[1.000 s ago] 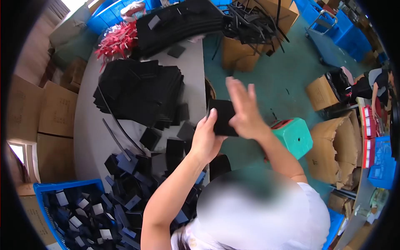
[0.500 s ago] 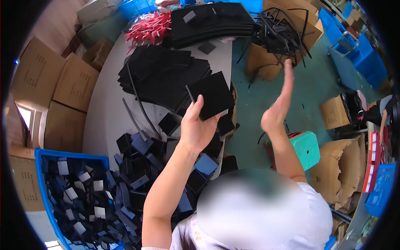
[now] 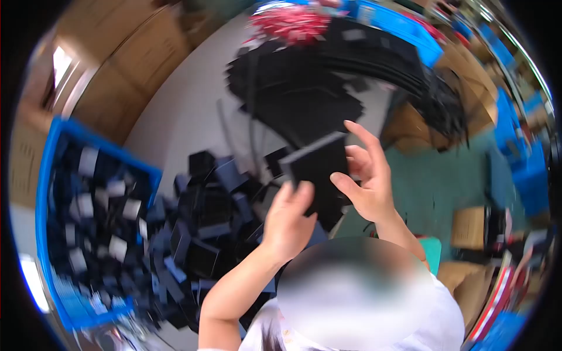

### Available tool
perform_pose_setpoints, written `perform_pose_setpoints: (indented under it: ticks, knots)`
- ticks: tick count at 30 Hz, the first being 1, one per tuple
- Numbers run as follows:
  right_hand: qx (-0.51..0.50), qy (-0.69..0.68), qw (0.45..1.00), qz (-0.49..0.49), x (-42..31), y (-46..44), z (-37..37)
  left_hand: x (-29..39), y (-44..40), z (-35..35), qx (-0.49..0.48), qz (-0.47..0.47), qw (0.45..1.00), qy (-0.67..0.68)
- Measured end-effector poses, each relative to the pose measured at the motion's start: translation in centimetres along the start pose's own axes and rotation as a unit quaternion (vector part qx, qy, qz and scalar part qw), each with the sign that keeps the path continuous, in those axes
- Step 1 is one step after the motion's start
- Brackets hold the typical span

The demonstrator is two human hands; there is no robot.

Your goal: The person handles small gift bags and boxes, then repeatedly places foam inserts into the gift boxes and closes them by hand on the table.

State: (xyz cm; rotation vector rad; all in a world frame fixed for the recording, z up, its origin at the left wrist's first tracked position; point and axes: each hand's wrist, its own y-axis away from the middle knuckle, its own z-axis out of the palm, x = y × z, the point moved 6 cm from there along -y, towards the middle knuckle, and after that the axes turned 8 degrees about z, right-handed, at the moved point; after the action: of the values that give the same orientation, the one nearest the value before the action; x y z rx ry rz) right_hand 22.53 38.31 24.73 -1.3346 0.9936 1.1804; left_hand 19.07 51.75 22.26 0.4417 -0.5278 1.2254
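Observation:
A black square piece [image 3: 320, 167] is held up over the near part of the table, tilted, with a paler edge along its top. My left hand [image 3: 288, 225] grips it at the lower left, the fingers smeared by motion. On its right edge is my right hand [image 3: 370, 175], thumb across the front face and index finger stretched upward; its other fingers are curled and partly hidden. Under and left of my hands lies a heap of dark blue and black small boxes [image 3: 202, 240]. Beyond the held piece is a stack of black sheets [image 3: 287, 96].
A blue crate [image 3: 50, 193] of small dark and white pieces stands at the left. Red and white strips [image 3: 290, 24] lie at the table's far end beside layered black sheets. Black strips [image 3: 448, 105] hang over a cardboard box at the right. Cartons [image 3: 149, 50] line the left.
The view has turned, so the table sits further right. My right hand has come in from the far right to the black square piece, which my left hand held alone before.

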Motion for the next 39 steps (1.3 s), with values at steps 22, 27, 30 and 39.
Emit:
perform_pose_setpoints:
  ticks: [22, 27, 30, 39]
  knots:
    - [-0.001, -0.058, 0.98, 0.188, 12.3, -9.2, 16.9, 30.7, 26.4, -63.9, 0.636, -0.221, 0.396, -0.624]
    - [-0.021, -0.03, 0.987, 0.159, 13.4, -10.8, 19.1, 35.0, 26.9, -50.3, 0.625, -0.012, 0.303, -0.719]
    - [-0.055, -0.004, 0.987, 0.154, 11.2, -9.4, 22.0, 35.0, 25.8, -40.8, 0.579, 0.116, 0.347, -0.729]
    - [-0.185, 0.06, 0.981, -0.009, 9.3, -2.5, 26.9, 17.4, 13.0, -19.0, 0.266, 0.224, 0.776, -0.526]
